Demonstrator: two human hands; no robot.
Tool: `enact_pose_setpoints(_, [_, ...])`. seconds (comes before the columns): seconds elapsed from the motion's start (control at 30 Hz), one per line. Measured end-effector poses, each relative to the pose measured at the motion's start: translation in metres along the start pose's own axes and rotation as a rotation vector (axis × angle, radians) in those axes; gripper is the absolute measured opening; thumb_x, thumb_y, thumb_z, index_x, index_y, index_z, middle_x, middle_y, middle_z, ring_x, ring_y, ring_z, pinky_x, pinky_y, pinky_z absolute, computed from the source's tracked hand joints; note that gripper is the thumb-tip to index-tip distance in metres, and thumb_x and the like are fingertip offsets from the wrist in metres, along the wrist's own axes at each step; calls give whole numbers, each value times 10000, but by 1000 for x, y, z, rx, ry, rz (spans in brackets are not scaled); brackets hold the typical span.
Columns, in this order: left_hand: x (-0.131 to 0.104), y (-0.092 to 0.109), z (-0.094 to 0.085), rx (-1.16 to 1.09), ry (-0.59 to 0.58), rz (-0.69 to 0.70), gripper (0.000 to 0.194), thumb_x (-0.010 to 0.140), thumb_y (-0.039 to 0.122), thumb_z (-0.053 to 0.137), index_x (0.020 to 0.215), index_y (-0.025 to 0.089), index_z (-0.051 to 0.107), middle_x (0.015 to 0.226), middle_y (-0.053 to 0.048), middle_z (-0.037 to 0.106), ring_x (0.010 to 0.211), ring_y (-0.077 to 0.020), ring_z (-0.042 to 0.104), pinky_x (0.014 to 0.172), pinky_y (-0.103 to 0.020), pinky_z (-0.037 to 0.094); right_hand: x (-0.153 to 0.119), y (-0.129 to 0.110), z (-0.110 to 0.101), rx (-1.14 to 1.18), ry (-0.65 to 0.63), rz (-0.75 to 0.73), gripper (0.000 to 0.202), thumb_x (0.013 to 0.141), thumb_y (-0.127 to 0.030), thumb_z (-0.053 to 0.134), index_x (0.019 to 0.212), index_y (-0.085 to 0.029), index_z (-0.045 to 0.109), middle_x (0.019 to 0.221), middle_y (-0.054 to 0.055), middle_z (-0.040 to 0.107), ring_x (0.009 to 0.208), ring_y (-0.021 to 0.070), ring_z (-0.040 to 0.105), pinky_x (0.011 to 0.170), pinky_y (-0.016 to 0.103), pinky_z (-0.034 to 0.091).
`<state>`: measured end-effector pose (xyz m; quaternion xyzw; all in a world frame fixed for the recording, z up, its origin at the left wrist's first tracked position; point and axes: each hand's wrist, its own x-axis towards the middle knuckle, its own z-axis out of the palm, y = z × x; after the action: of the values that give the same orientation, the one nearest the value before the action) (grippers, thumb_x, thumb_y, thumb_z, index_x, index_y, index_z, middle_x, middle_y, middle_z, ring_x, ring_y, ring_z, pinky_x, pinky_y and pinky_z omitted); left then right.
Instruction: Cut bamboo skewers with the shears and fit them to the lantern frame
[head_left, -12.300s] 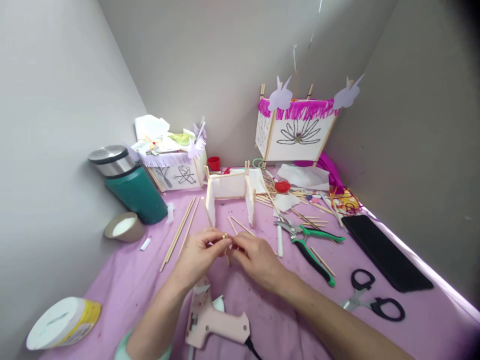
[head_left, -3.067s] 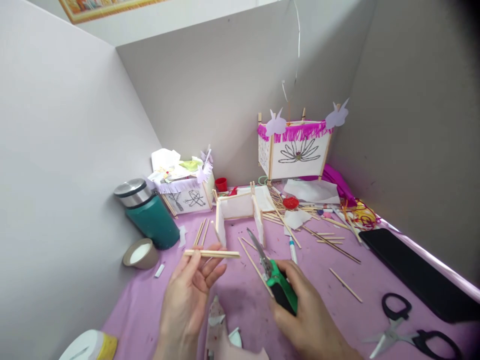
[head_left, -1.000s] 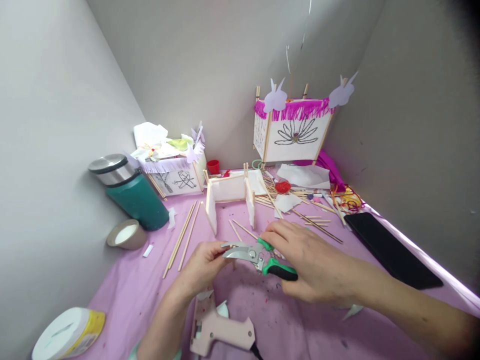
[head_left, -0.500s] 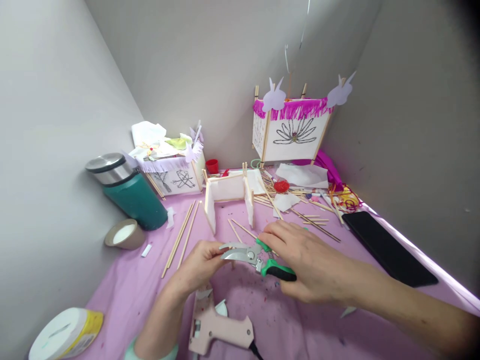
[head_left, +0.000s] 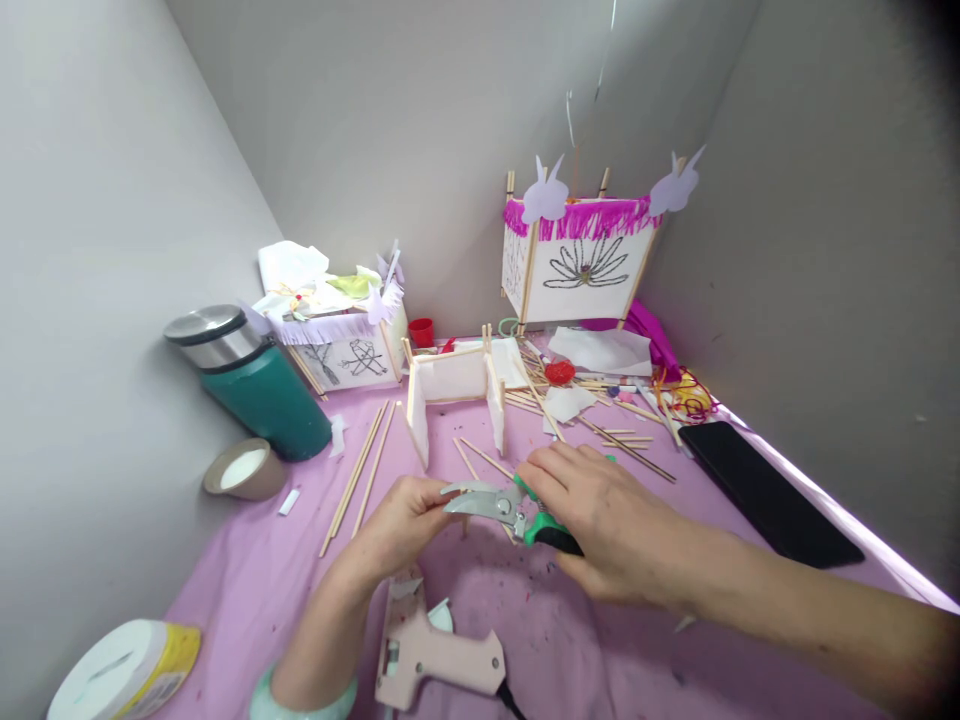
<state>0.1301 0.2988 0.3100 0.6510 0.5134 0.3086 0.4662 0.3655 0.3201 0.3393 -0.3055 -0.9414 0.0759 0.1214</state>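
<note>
My right hand [head_left: 592, 515] is wrapped round green-and-black handled pruning shears [head_left: 491, 503], their curved blades pointing left, slightly apart. At the blades, the fingers of my left hand [head_left: 409, 520] are pinched together on a thin wooden stick [head_left: 465, 525]; a short length of it shows below the blades, and the rest is mostly hidden. Beyond my hands stands a small three-sided frame [head_left: 450, 378] of sticks and white paper. Below them, a pale pink glue gun [head_left: 442, 655] lies on the purple cloth [head_left: 585, 660].
Loose sticks [head_left: 356, 480] lie left of the frame, with more among paper scraps at right. Two decorated paper lanterns stand behind, one left [head_left: 352, 360], one right [head_left: 585, 275]. A teal bottle [head_left: 266, 395], beige cup [head_left: 247, 480], yellow-and-white tub [head_left: 127, 670] and black phone [head_left: 769, 490] line the sides.
My right hand has squeezed the shears' handles slightly closer together. My left hand keeps its pinch by the blades. The whole view has shifted a little.
</note>
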Motion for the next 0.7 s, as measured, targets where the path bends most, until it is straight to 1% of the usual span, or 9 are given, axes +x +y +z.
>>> enact_pose_setpoints(0.13, [1,-1,1,40,-13,-13,299,779,413,569,679,176,720,601,-8,637,710,-193,599,659,-262,466,-2,3,2,21,31,-10,402,620,-155,607,1018,-158,546,962,104,554,875,254,487,724,386,400])
enact_pose_setpoints(0.2, [1,3,2,65,5,-20,290,789,408,559,718,176,717,623,-8,639,689,-176,591,656,-255,458,-4,4,4,77,50,6,387,614,-134,589,997,-169,542,942,91,553,862,242,490,727,372,399])
enact_pose_setpoints(0.27, [1,10,4,80,47,-19,283,813,389,530,741,173,697,675,-16,647,658,-154,575,633,-243,442,-6,2,6,194,84,53,402,605,-105,563,998,-187,534,949,73,548,871,226,495,744,353,407])
enact_pose_setpoints(0.37, [0,23,12,129,142,0,307,872,366,443,721,174,630,696,-22,627,626,-138,555,607,-239,416,-10,-5,13,439,144,194,442,594,-65,513,1014,-204,522,970,47,542,874,194,511,743,306,422])
enact_pose_setpoints(0.43, [0,30,20,235,249,16,278,895,355,409,815,185,613,717,-25,627,659,-154,572,626,-254,408,-11,-10,19,595,161,287,425,593,-63,487,994,-199,523,938,33,546,827,174,522,711,282,427])
enact_pose_setpoints(0.5, [0,33,29,402,373,17,224,889,339,438,976,200,590,828,-46,659,747,-188,605,658,-274,401,-12,-15,27,718,160,352,389,599,-79,475,967,-193,530,902,22,556,788,168,525,681,274,429])
enact_pose_setpoints(0.53, [1,33,33,498,420,15,219,883,325,455,1025,209,576,895,-58,668,788,-204,616,668,-282,395,-13,-17,31,766,158,371,383,601,-90,473,964,-193,535,893,19,563,782,169,527,673,273,430])
enact_pose_setpoints(0.6, [2,32,40,682,464,9,199,889,300,449,1021,225,578,954,-67,673,809,-221,631,658,-289,377,-14,-17,38,842,155,397,391,603,-102,468,975,-196,545,889,13,575,793,176,533,672,276,433])
enact_pose_setpoints(0.7, [5,27,45,881,463,11,236,922,288,379,994,239,598,930,-62,683,754,-225,641,605,-298,340,-17,-15,48,922,162,415,403,605,-110,463,989,-197,553,885,7,579,815,184,539,689,285,438])
